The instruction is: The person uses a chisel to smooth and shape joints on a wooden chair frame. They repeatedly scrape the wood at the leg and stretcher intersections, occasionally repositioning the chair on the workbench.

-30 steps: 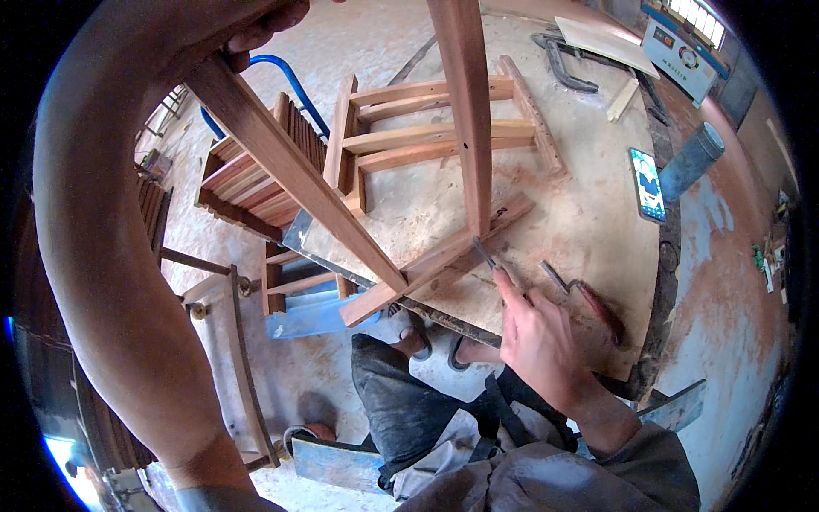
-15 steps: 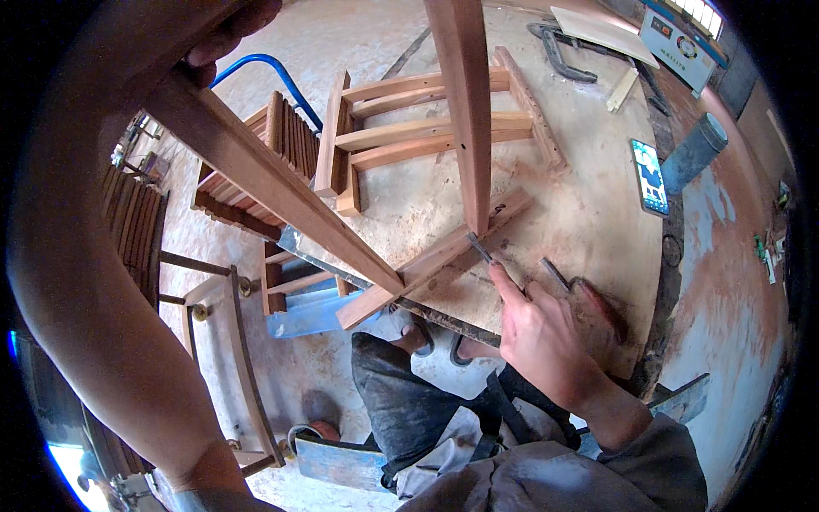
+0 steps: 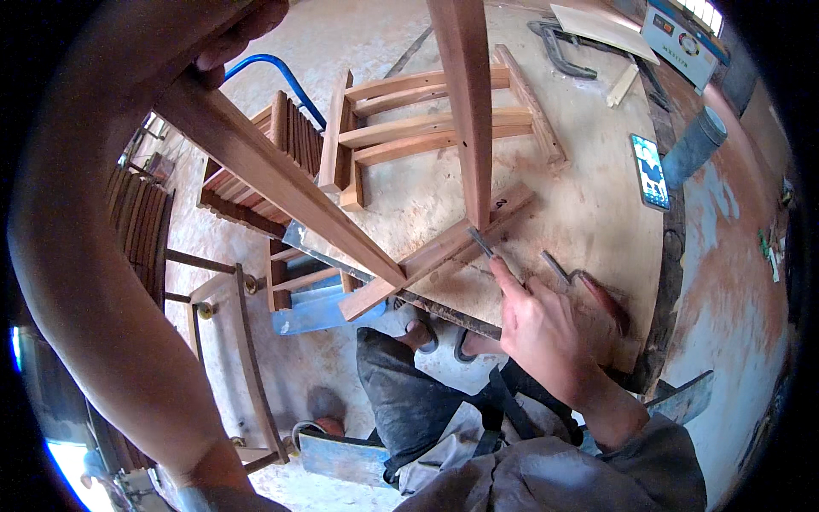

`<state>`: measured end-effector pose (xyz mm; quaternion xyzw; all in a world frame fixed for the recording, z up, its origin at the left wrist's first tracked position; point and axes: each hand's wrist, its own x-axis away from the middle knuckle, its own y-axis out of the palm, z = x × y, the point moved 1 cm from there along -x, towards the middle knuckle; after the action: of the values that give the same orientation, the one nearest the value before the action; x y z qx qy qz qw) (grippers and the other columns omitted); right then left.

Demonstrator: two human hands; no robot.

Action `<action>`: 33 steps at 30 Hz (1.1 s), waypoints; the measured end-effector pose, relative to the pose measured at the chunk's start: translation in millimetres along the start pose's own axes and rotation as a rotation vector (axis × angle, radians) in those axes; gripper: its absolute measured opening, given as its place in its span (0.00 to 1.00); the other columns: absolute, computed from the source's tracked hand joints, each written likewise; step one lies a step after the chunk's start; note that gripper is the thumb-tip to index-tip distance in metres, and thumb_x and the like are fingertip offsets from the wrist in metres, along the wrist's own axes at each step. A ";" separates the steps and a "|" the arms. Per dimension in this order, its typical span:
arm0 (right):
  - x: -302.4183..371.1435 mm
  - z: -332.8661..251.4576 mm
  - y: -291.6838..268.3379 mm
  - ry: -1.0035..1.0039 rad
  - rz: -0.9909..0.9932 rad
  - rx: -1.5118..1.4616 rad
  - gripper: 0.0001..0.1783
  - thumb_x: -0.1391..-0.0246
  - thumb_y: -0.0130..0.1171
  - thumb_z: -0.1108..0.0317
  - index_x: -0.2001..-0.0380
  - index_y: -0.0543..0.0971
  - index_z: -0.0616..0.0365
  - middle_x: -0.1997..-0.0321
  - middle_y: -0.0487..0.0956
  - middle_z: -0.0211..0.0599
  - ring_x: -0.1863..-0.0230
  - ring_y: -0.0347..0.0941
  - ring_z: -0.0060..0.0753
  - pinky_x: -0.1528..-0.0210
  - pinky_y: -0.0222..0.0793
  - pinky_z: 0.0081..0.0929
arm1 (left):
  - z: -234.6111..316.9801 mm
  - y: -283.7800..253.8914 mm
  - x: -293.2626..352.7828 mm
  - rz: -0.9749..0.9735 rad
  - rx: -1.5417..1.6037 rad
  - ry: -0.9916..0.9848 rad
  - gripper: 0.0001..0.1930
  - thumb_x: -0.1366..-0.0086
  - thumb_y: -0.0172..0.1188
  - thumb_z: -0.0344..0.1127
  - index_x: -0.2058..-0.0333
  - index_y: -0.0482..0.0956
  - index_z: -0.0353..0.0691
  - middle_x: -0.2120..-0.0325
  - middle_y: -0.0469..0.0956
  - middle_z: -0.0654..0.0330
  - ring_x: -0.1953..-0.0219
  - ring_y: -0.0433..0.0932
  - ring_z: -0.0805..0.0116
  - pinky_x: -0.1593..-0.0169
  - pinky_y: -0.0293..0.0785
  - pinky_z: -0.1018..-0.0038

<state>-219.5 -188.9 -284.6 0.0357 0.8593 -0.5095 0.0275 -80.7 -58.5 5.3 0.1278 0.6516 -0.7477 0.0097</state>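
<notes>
In the upper left, my left hand (image 3: 239, 38) is closed around the top end of a slanted wooden bar (image 3: 281, 188) of a frame. A second wooden post (image 3: 465, 111) rises farther right, and both meet a wooden crosspiece (image 3: 439, 247) lying over the bench edge. My right hand (image 3: 546, 328) grips a slim metal tool that looks like a chisel (image 3: 480, 241), its handle hidden in the palm. My index finger lies along the blade, whose tip touches the joint at the foot of the post.
Beyond the frame, a slatted wooden assembly (image 3: 439, 124) lies on the plywood bench top (image 3: 589, 205). A red-brown handled tool (image 3: 606, 305), a phone (image 3: 650, 171), a grey cylinder (image 3: 695, 147) and a C-clamp (image 3: 559, 55) are to the right. Stacked wooden parts (image 3: 247, 175) stand left of the bench.
The view has shifted slightly. Both hands keep their grips, and the tool's tip stays at the foot of the post.
</notes>
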 end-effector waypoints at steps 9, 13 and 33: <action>-8.8 19.1 24.7 0.023 0.142 -0.146 0.25 0.41 0.57 0.75 0.39 0.78 0.57 0.70 0.79 0.60 0.64 0.79 0.64 0.61 0.74 0.56 | 9.3 3.9 19.1 0.154 -0.100 0.109 0.36 0.33 0.58 0.70 0.69 0.84 0.32 0.90 0.73 0.63 0.90 0.73 0.73 0.85 0.72 0.69; -14.5 21.2 42.6 -0.058 0.193 -0.191 0.24 0.39 0.57 0.74 0.39 0.78 0.57 0.68 0.80 0.63 0.64 0.80 0.66 0.62 0.74 0.57 | 23.2 -8.7 46.4 0.208 -0.207 0.107 0.36 0.35 0.60 0.70 0.70 0.83 0.34 0.89 0.72 0.64 0.88 0.73 0.73 0.82 0.69 0.71; -2.7 20.2 20.5 -0.058 0.122 -0.139 0.25 0.39 0.57 0.75 0.38 0.77 0.61 0.68 0.77 0.58 0.67 0.77 0.62 0.63 0.72 0.52 | -1.0 -7.2 -5.5 -0.017 0.005 -0.008 0.37 0.37 0.60 0.74 0.68 0.83 0.36 0.88 0.71 0.66 0.86 0.72 0.73 0.80 0.69 0.71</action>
<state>-214.8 -196.9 -312.0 0.0710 0.8877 -0.4469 0.0856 -76.5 -57.2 13.3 0.1193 0.6508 -0.7498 0.0058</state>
